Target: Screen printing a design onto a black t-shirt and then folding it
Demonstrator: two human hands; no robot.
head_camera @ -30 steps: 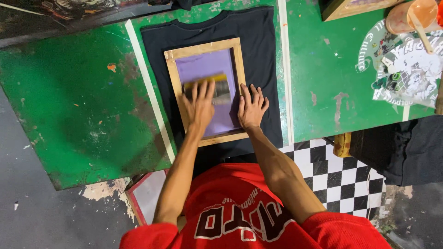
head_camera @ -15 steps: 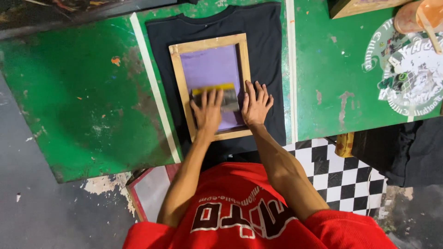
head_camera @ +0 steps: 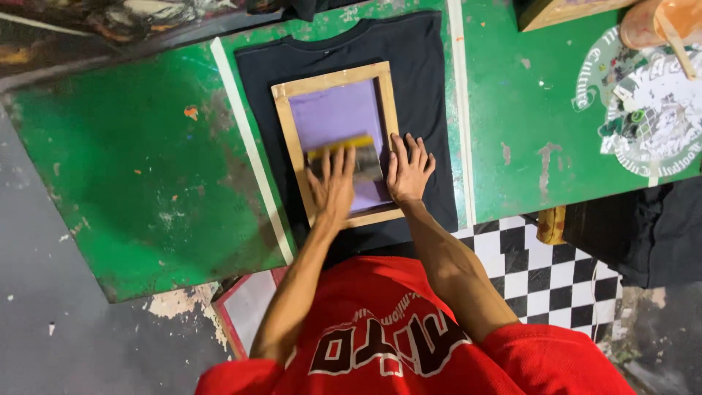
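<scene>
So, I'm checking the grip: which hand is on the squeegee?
The left hand, lying on the yellow-edged squeegee inside the frame; the right hand presses flat on the wooden frame's right side.

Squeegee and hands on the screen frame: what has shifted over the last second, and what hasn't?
Little moved. The left hand keeps pressing the squeegee on the purple mesh, at most slightly farther up the screen. The right hand remains flat on the wooden frame, steadying its right rail. Nothing was grabbed or released. Frame, black T-shirt and green table kept their places.
</scene>
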